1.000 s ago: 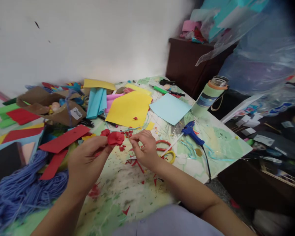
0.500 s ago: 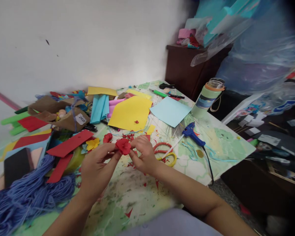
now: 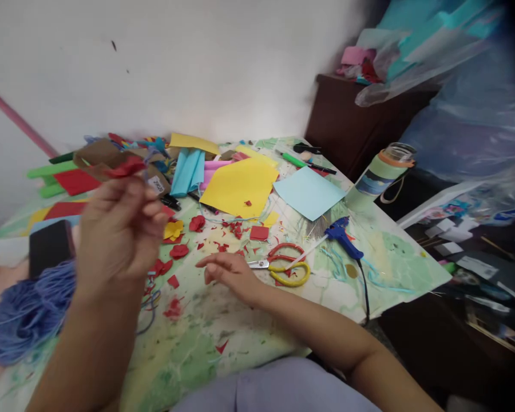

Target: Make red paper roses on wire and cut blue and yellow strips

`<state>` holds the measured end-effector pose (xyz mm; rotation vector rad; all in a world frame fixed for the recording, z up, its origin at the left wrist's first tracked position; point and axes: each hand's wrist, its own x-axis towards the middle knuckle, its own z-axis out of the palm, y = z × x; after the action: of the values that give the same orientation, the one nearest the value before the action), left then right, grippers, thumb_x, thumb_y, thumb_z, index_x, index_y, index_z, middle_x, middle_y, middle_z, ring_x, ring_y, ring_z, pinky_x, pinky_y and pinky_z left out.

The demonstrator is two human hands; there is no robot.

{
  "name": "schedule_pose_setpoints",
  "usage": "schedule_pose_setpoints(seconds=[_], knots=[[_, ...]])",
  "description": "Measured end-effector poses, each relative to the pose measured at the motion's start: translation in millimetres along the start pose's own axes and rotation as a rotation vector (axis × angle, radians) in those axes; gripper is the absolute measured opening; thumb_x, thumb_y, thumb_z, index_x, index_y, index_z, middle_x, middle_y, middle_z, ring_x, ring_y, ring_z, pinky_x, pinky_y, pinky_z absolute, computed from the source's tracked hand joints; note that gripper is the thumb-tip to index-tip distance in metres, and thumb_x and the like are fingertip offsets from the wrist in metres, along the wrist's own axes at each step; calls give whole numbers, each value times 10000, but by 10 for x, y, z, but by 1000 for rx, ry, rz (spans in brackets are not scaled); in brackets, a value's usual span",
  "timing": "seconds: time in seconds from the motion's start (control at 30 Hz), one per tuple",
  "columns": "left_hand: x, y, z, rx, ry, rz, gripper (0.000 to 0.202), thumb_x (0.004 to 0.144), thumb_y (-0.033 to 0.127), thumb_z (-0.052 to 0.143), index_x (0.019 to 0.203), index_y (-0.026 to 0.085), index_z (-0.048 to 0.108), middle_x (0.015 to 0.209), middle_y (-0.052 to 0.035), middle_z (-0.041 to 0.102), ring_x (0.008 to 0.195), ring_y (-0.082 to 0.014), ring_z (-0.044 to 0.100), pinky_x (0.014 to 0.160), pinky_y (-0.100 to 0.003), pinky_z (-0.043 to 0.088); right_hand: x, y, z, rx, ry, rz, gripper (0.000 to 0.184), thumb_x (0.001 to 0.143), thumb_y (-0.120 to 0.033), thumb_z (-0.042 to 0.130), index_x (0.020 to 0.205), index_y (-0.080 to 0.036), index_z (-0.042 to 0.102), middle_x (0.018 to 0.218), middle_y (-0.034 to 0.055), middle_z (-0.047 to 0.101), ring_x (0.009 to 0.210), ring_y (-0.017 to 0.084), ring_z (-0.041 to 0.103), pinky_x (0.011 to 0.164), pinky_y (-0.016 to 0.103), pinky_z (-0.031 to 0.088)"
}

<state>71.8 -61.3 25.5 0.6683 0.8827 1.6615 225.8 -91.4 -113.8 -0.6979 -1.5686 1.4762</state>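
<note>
My left hand (image 3: 120, 229) is raised at the left, its fingers pinching a red paper flower (image 3: 127, 167) that is blurred by motion. Low over the table's middle, my right hand (image 3: 229, 276) holds nothing, with its fingers loosely stretched to the left. Just right of its fingers lie scissors (image 3: 289, 264) with one red and one yellow handle loop. Between the hands, several red paper flowers (image 3: 179, 251) and a yellow paper flower (image 3: 173, 229) rest among red paper scraps. A small red paper square (image 3: 259, 233) is behind my right hand.
A blue glue gun (image 3: 344, 237) with a black cord lies on the right. Behind are a yellow sheet (image 3: 240, 186), a light blue sheet (image 3: 309, 193) and a bottle (image 3: 381, 174). Blue yarn (image 3: 30, 309) and a dark phone-like slab (image 3: 50, 247) lie at the left.
My left hand has lifted the red flower up and to the left, away from my right hand. My right hand has let go of it and lowered slightly. The view has shifted a little.
</note>
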Motion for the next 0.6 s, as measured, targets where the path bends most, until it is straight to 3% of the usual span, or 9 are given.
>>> schedule_pose_setpoints(seconds=[0.07, 0.13, 0.27, 0.47, 0.6], knots=[[104, -181, 163, -89, 42, -37, 258, 933, 52, 487, 729, 167, 596, 624, 45, 605, 463, 3, 512, 462, -47, 474, -21, -19, 112, 41, -113, 54, 343, 904, -488, 553, 1008, -187, 679, 751, 2, 620, 723, 133, 591, 719, 262, 469], [195, -390, 229, -256, 124, -186, 326, 969, 49, 402, 715, 136, 587, 597, 36, 576, 468, 15, 530, 505, -26, 483, -35, -33, 169, 1, -142, 71, 256, 900, -393, 575, 1012, -190, 684, 748, -7, 618, 705, 122, 583, 706, 251, 464], [324, -749, 158, -325, 176, -203, 288, 958, 32, 426, 727, 149, 553, 610, 53, 581, 505, 15, 562, 562, -31, 500, -35, 6, 134, 4, -88, 162, 130, 865, -277, 595, 875, -171, 670, 656, -32, 564, 588, 96, 523, 611, 224, 434], [423, -1000, 30, -310, 136, -279, 223, 940, 26, 457, 776, 130, 567, 595, 55, 528, 400, 21, 423, 401, -47, 359, -25, 101, 41, 135, -52, 172, 278, 815, -412, 663, 696, -187, 551, 581, -44, 536, 544, 97, 500, 587, 229, 430], [463, -1052, -6, -256, 129, -258, 141, 914, 81, 554, 787, 139, 575, 597, 57, 525, 432, 9, 461, 427, -59, 385, -28, 151, 41, 145, -36, 176, 328, 799, -472, 673, 690, -194, 539, 569, -43, 549, 525, 102, 508, 579, 237, 447]])
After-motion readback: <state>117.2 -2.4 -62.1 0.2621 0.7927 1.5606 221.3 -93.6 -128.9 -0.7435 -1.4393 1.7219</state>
